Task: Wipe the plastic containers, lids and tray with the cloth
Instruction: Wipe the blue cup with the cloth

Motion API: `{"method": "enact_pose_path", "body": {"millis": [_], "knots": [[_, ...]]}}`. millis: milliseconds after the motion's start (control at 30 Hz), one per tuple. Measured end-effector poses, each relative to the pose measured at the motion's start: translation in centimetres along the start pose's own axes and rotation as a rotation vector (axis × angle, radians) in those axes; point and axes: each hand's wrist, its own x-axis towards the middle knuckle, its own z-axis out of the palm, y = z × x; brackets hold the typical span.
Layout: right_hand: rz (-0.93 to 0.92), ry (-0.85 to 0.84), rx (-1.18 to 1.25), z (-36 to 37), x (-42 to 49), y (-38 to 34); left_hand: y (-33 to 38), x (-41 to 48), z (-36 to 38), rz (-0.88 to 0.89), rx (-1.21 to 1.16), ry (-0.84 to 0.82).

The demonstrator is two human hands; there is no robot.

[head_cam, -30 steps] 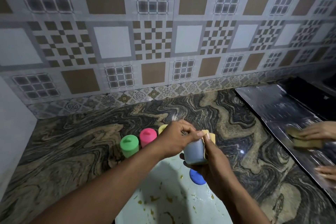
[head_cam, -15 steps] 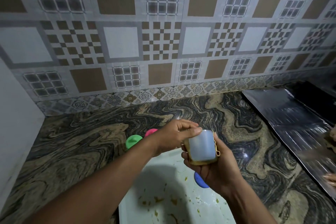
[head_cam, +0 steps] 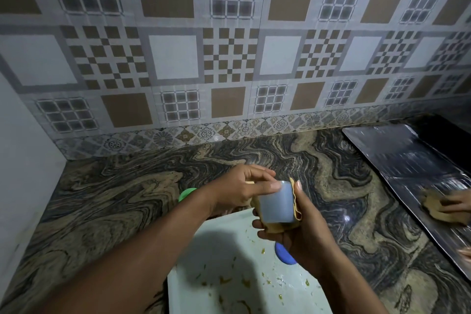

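Observation:
A translucent white plastic container (head_cam: 276,204) lies on its side in the air above the tray. My left hand (head_cam: 239,188) grips its rim end with thumb and fingers. My right hand (head_cam: 298,229) cups it from below and behind, pressing a yellow cloth (head_cam: 276,227) around its base. The white tray (head_cam: 224,257) lies under my hands, smeared with yellowish food bits. A blue lid (head_cam: 283,253) rests on the tray, half hidden by my right hand. A green-lidded container (head_cam: 186,194) peeks out behind my left forearm.
The marbled brown-and-black counter (head_cam: 114,206) runs to the tiled wall (head_cam: 229,58). A shiny metal sheet (head_cam: 413,176) lies at the right, where another person's hand (head_cam: 456,205) presses a brown cloth (head_cam: 433,209). A white wall (head_cam: 23,160) closes the left side.
The container has been raised and turned in my hands, with the cloth sliding around its base. The view tilted up, so the pink and yellow containers went out of sight behind my left arm.

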Motion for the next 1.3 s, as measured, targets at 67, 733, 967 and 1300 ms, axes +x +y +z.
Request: {"method": "enact_pose_path", "body": {"millis": [67,733,967,1300], "knots": [[-0.026,0.035,0.001,0.4,0.1,0.0,0.2,0.2,0.1,0.033,0.079,-0.024],[-0.155,0.197,0.246,1.2,1.2,-1.1,-2.4,0.1,2.7,0.111,0.4,0.376],[-0.139,0.216,0.069,0.7,1.4,-1.7,-1.7,0.3,0.8,0.308,0.722,0.071],[-0.223,0.236,0.002,-0.4,1.9,-2.1,-1.8,0.5,2.1,0.412,0.727,0.139]]}}
